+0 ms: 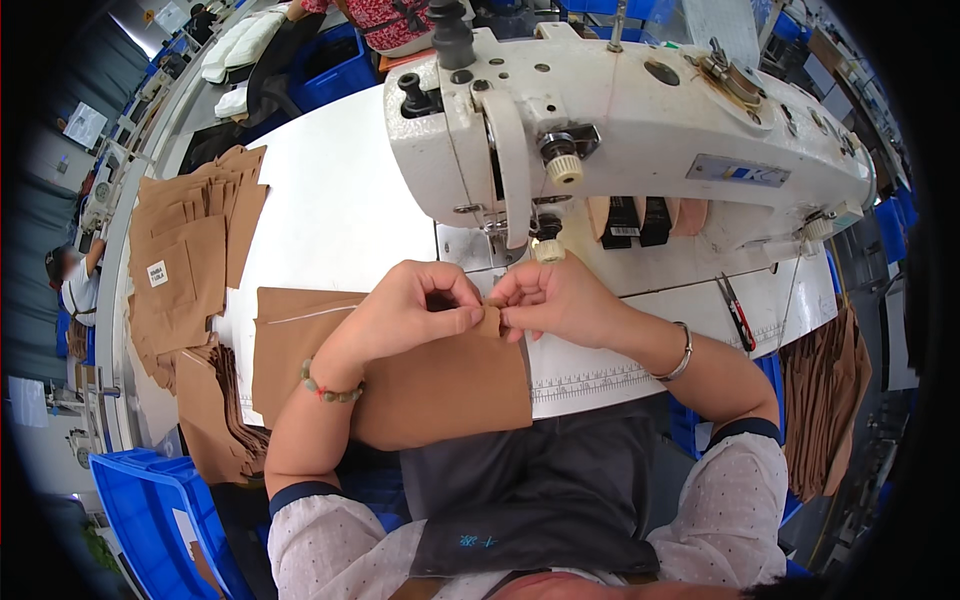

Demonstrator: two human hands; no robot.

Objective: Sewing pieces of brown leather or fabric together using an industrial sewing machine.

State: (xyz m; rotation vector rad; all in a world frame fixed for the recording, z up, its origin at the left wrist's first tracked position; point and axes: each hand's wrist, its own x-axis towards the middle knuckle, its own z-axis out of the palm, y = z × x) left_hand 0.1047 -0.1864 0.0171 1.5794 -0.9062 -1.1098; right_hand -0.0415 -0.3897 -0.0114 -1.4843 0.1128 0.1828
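Observation:
Both hands meet just in front of the needle area of a white sewing machine [620, 140]. My left hand [415, 305] pinches the edge of a brown fabric piece [450, 385] between thumb and forefinger. Close beside it, my right hand [555, 300] pinches the same small raised corner of the fabric. The rest of the piece lies flat on the white table [320, 190] and reaches over its front edge. Another brown panel with a pale line along it shows under my left wrist. My curled fingers partly hide the pinched corner.
Stacks of brown cut fabric [190, 240] lie at the left. Red-handled thread snips [737, 312] rest on the table at the right, near a printed ruler strip [590, 383]. Blue bins [160, 500] stand below. More brown pieces [825, 400] hang at the right. Other people sit beyond.

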